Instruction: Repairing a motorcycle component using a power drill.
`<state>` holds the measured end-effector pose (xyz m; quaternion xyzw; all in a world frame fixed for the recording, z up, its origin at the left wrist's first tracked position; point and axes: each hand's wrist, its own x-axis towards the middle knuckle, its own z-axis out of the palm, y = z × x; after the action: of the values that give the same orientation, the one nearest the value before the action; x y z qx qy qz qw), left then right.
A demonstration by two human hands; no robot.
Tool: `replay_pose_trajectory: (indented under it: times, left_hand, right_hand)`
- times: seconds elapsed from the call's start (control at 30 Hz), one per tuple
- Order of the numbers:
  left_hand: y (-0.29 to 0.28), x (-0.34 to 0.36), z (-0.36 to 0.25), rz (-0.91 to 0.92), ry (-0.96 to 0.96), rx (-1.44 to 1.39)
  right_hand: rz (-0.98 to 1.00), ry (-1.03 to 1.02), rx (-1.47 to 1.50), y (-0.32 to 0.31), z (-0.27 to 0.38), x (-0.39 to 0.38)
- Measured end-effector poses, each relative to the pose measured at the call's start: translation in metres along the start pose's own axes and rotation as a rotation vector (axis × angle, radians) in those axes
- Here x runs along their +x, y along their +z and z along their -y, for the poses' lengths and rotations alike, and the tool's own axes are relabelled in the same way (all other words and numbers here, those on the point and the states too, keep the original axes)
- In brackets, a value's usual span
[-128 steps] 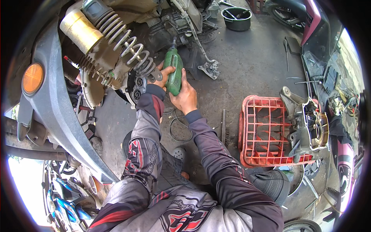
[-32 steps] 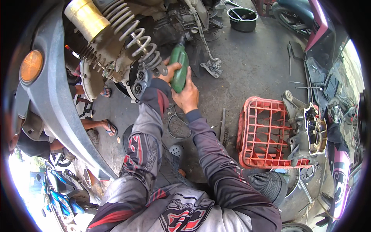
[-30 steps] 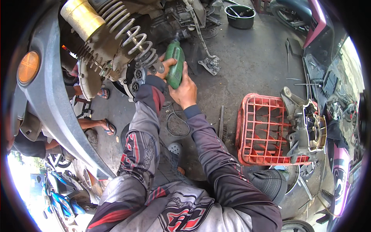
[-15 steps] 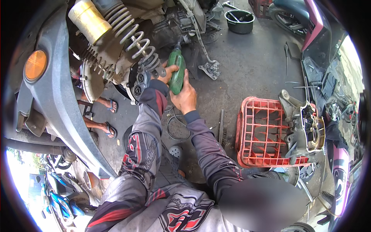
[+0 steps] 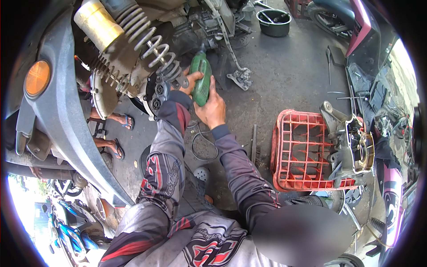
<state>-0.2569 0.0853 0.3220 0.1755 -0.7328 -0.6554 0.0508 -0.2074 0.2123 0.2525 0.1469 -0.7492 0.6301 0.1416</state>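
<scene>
Both of my hands hold a green rotary tool [image 5: 201,84], its dark nose aimed up and away at the dirty metal engine part [image 5: 209,42] under the motorcycle. My left hand [image 5: 191,81] wraps the tool's left side, its thumb lying across the body. My right hand [image 5: 212,108] grips the rear end, fingers pressed along the right side. The tool's tip meets the dark metal, and I cannot make out whether it touches. Just left of my hands are a coil spring shock absorber [image 5: 155,50] and a dark casing with round openings [image 5: 159,90].
A red plastic crate [image 5: 278,151] on the right bears an opened engine case [image 5: 351,147]. Farther off stands a black basin [image 5: 274,29] holding tools. A cable [image 5: 194,149] loops on the floor below my hands. Another person's sandalled feet [image 5: 119,149] show at left, beyond the grey fender [image 5: 66,115].
The tool has shifted slightly left and its body has rolled a little in my hands. The view has moved slightly. The other person's near foot has moved left.
</scene>
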Motion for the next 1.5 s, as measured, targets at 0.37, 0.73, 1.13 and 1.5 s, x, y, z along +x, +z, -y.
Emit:
replay_pose_trajectory:
  times: [0.37,0.73,1.13,1.5]
  left_hand:
    - [0.007,-0.005,-0.002,-0.007,0.037,-0.063]
    - [-0.008,0.004,-0.004,-0.023,-0.001,-0.015]
    - [-0.017,0.022,0.032,-0.220,0.020,0.072]
    - [-0.028,0.017,0.007,0.028,0.091,-0.034]
  right_hand:
    - [-0.003,-0.004,0.001,-0.004,-0.004,0.003]
    - [0.048,-0.012,-0.018,-0.004,0.003,0.008]
    - [0.061,0.023,-0.022,-0.002,0.004,0.001]
    - [0.078,-0.033,-0.048,0.000,0.007,0.013]
